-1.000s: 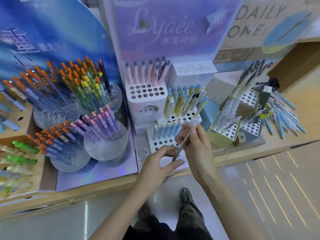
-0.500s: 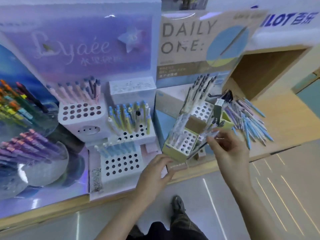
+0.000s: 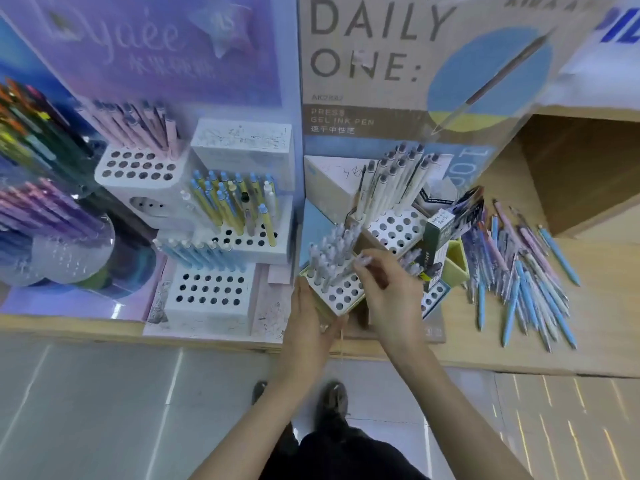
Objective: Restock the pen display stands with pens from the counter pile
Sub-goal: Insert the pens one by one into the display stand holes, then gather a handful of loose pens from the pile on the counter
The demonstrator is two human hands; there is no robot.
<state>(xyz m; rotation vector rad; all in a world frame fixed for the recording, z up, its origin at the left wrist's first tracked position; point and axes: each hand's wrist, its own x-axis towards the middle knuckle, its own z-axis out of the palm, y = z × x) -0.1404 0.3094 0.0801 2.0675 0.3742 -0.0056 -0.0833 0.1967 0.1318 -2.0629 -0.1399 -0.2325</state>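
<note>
Single head-worn wide-angle view, looking steeply down and forward, close over the bench edge and floor.

The right grip is pinching a pale pen above the stand's holed front block while the left grip is touching that block's near corner and the pen pile is lying rightward on the desk.
</note>
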